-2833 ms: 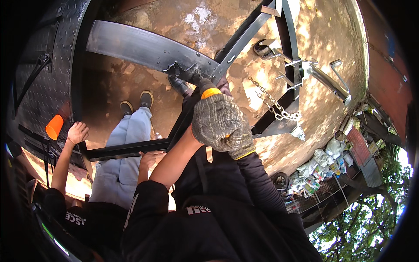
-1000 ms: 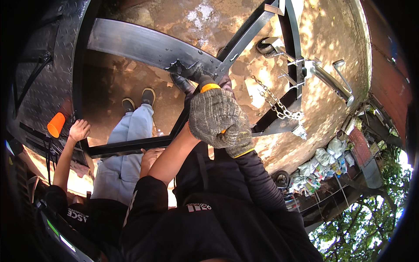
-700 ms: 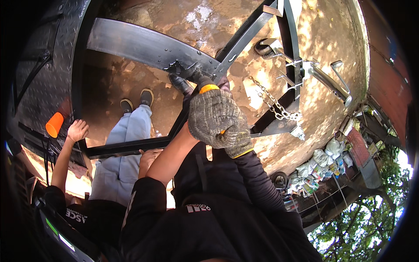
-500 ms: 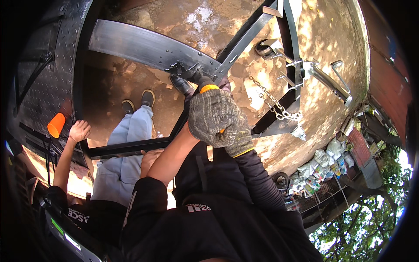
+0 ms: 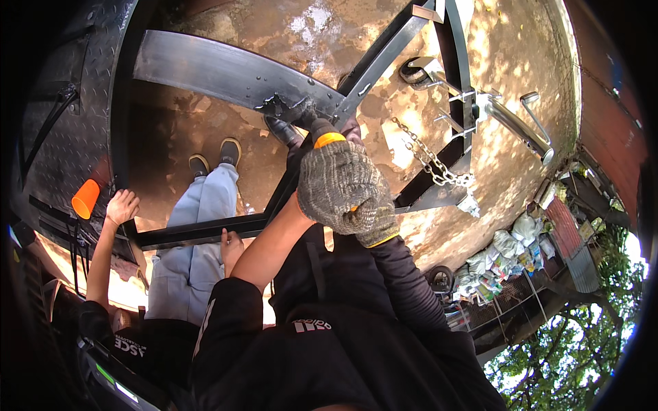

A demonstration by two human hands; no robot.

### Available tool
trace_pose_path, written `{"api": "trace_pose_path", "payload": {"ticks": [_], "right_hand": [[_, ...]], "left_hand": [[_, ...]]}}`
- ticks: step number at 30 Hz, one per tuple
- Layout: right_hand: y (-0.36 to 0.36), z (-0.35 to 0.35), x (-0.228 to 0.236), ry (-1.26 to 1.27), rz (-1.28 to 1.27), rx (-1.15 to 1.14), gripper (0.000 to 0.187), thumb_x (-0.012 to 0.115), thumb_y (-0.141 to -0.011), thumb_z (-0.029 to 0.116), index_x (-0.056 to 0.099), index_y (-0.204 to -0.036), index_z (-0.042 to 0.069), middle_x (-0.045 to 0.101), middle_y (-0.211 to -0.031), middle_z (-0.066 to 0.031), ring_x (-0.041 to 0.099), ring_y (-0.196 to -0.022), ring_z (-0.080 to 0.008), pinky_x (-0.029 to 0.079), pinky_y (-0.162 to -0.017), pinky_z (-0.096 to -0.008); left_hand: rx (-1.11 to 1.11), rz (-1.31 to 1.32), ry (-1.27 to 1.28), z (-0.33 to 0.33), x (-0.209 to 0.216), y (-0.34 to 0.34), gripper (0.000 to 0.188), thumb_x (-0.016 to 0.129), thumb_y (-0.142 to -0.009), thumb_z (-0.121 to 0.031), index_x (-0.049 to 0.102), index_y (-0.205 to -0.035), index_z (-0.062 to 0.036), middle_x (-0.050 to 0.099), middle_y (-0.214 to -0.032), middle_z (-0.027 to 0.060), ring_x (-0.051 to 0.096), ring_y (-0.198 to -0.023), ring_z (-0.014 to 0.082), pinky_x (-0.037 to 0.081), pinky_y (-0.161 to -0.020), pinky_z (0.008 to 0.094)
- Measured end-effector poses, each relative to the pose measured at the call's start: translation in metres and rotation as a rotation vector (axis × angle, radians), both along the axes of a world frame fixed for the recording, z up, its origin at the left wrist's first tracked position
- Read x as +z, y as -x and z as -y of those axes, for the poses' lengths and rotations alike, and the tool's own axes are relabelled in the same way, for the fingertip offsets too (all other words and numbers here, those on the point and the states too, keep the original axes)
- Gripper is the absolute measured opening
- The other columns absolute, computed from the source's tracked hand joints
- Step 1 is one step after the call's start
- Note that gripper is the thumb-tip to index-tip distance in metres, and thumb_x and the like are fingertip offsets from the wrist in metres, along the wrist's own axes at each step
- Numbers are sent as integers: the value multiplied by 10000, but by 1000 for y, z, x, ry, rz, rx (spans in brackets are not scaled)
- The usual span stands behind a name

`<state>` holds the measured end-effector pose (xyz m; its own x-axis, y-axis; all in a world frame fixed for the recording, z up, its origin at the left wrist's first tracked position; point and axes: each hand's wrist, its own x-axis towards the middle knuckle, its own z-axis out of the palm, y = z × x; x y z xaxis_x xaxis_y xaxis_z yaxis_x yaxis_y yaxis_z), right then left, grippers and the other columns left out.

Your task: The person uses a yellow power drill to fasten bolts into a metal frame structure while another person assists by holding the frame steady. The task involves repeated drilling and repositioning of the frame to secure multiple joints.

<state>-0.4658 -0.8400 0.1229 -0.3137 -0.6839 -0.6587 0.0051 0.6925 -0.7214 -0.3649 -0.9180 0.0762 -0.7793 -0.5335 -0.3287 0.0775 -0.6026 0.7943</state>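
My left hand (image 5: 330, 179) and my right hand (image 5: 378, 222) wear grey knit gloves and are closed together, one against the other, around a tool (image 5: 330, 139) with a yellow collar and dark shaft. Most of its handle is hidden in the gloves, so I cannot tell its kind. Its tip points at the end of a flat dark steel bar (image 5: 212, 68), where a ragged black patch (image 5: 284, 106) lies beside a row of small dots. The bar meets a slanted black steel beam (image 5: 384, 55) there.
A co-worker's hand (image 5: 123, 206) rests by the tread-plate panel (image 5: 72, 137), near an orange cup (image 5: 86, 198). The other hand (image 5: 232, 248) is at the beam beside my left forearm. A chain (image 5: 435, 168) and a metal jack (image 5: 517, 127) are on the right.
The view has shifted slightly. My hands stay on the tool at the bar's end. The co-worker's hand by my left forearm has moved a little, with fingers now raised along the beam.
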Motion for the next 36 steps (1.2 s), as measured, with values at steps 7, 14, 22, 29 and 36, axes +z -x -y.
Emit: {"api": "trace_pose_path", "payload": {"ticks": [7,14,22,29,36], "right_hand": [[4,-32,-21,0,-226,238,625,682,-636,311,449,-1144,31,490,-1123,-147,445,-1061,-293,336,-923,-378],[1,-20,-12,-61,-116,218,599,663,-660,301,446,-1151,35,495,-1120,-138,448,-1059,-279,340,-921,-364],[4,-25,-13,-60,-174,274,633,677,-642,325,442,-1158,43,493,-1129,-134,451,-1053,-290,331,-927,-378],[9,-27,-36,-59,-4,130,649,699,-613,358,472,-1133,42,500,-1126,-129,450,-1060,-291,325,-934,-384],[6,-30,-28,-73,45,164,633,681,-629,372,476,-1135,52,499,-1130,-126,442,-1072,-290,318,-939,-389]], "left_hand": [[245,-940,-1151,-13,-25,1,375,358,-893,-303,407,-1169,-54,468,-1173,65,452,-1078,191,345,-950,354],[264,-979,-1383,1,-13,5,367,402,-870,-332,451,-1117,-64,491,-1132,79,467,-1055,222,367,-920,397],[284,-831,-1321,-2,-16,5,360,393,-870,-338,466,-1098,-69,496,-1125,76,463,-1056,242,375,-904,430],[247,-885,-1304,-8,-26,3,385,375,-877,-337,431,-1152,-73,486,-1143,69,442,-1085,232,349,-932,423],[194,-507,-769,-18,-21,-5,405,315,-893,-344,393,-1189,-79,447,-1190,73,416,-1113,222,331,-953,404]]}}
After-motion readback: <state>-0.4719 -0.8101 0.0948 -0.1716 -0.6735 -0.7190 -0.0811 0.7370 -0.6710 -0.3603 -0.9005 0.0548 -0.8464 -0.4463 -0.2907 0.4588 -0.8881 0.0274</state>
